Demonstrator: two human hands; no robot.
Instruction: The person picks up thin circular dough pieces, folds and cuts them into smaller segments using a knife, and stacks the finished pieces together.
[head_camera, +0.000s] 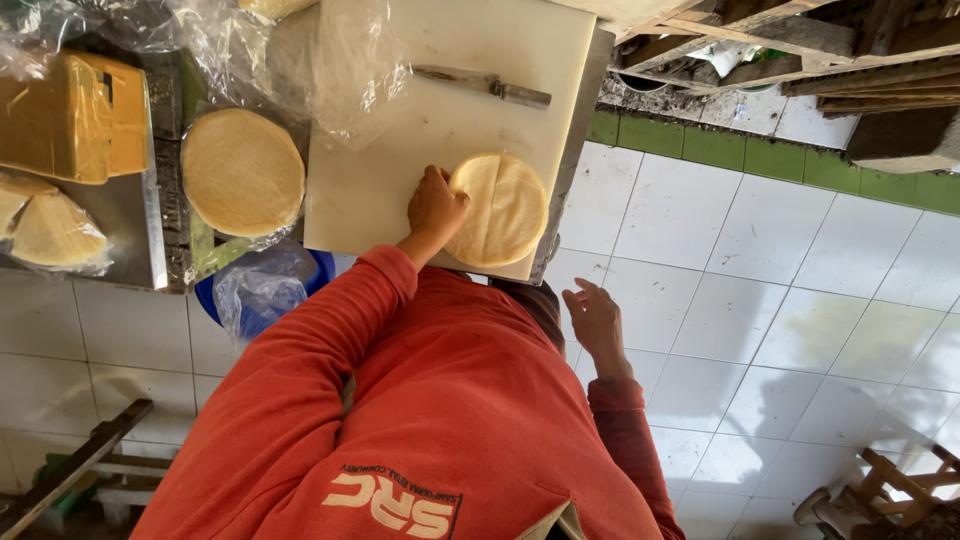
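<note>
My left hand (435, 210) presses on the left edge of a round pale-yellow stack of thin discs (505, 208), fingers curled over its rim. The stack lies at the near right corner of a white cutting board (400, 150) and shows a straight cut line down its middle. A knife (485, 84) with a metal handle lies by itself at the far side of the board. My right hand (595, 320) hangs off the board above the white tiled floor, fingers spread, holding nothing. Red sleeves cover both my arms.
A second round yellow stack (243, 172) lies left of the board beside crumpled clear plastic (330, 60). Further left are a yellow box (75, 115) and bagged wedge pieces (55, 232) on a metal tray. A blue bucket (262, 290) sits below; a green tile strip (760, 158) and wooden slats (800, 50) are at right.
</note>
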